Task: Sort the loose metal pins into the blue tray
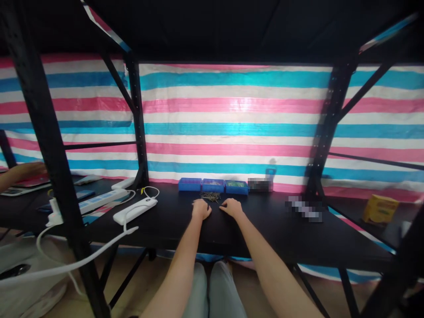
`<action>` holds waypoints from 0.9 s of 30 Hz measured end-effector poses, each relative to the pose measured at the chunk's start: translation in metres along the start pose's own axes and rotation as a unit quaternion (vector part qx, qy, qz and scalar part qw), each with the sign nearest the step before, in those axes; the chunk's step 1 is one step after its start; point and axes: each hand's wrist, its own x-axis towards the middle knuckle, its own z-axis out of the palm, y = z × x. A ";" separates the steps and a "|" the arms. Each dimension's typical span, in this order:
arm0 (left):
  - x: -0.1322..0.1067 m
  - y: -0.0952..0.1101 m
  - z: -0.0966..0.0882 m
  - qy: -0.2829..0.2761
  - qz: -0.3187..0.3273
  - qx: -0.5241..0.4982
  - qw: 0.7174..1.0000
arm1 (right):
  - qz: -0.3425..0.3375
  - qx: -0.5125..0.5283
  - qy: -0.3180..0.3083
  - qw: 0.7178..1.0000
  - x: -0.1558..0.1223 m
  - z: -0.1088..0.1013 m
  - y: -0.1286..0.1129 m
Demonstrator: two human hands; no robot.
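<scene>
My left hand [201, 208] and my right hand [232, 207] rest side by side on the black table [265, 234], fingers curled down toward the tabletop. Just beyond the fingertips lies a small heap of thin metal pins [210, 196]. What the curled fingers hold, if anything, is hidden. Behind the pins stand three blue trays [213, 185] in a row against the striped sheet.
A white power strip [135, 210] with a white cable [82, 258] lies left of my hands, another strip [99, 200] beyond it. Black rack posts [137, 123] frame the bench. A yellow box [379, 208] sits far right. Another person's hand [24, 170] shows at far left.
</scene>
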 end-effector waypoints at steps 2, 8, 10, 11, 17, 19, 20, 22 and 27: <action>0.006 -0.006 -0.001 0.032 0.121 -0.018 0.992 | -0.021 0.029 0.022 0.999 0.003 0.001 0.006; 0.036 -0.002 0.009 0.107 0.303 -0.041 0.946 | -0.032 0.202 0.068 0.976 0.022 0.015 0.019; 0.046 -0.001 0.015 0.130 0.320 -0.052 0.937 | -0.021 0.279 0.062 0.958 0.034 0.017 0.030; 0.050 0.000 0.018 0.139 0.327 -0.060 0.933 | -0.014 0.320 0.055 0.946 0.041 0.017 0.037; 0.061 -0.006 0.031 0.163 0.381 -0.108 0.903 | 0.040 0.517 0.035 0.855 0.070 0.010 0.087; 0.061 -0.008 0.033 0.175 0.378 -0.168 0.893 | 0.046 0.539 0.025 0.841 0.071 0.005 0.100; 0.060 -0.008 0.034 0.177 0.369 -0.201 0.890 | 0.044 0.540 0.009 0.840 0.070 0.002 0.105; 0.060 -0.008 0.034 0.169 0.348 -0.249 0.888 | 0.012 0.450 -0.066 0.891 0.067 -0.004 0.112; 0.058 -0.003 0.035 0.113 0.319 -0.276 0.899 | -0.083 0.278 -0.081 0.953 0.064 -0.006 0.115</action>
